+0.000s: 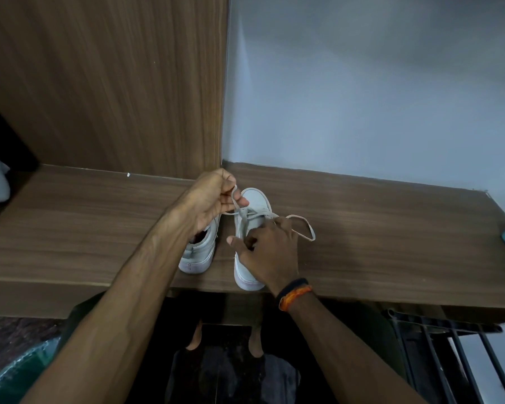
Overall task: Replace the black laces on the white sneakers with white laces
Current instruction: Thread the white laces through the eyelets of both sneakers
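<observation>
Left of the right-hand sneaker (252, 225), which stands on the wooden shelf (391, 228) beside its pair (200, 252), one loop of the white lace (302, 225) is pinched by the left hand (213, 196). Over that sneaker's tongue the other loop is pinched by the right hand (270, 252). If the loops are pulled unevenly, one could likely slip through and the bow come undone.

sneakers: two white (199, 252) (255, 204), side by side on the wooden shelf (391, 228), toes toward the wall
lace: white (302, 225), looped right of the right sneaker
</observation>
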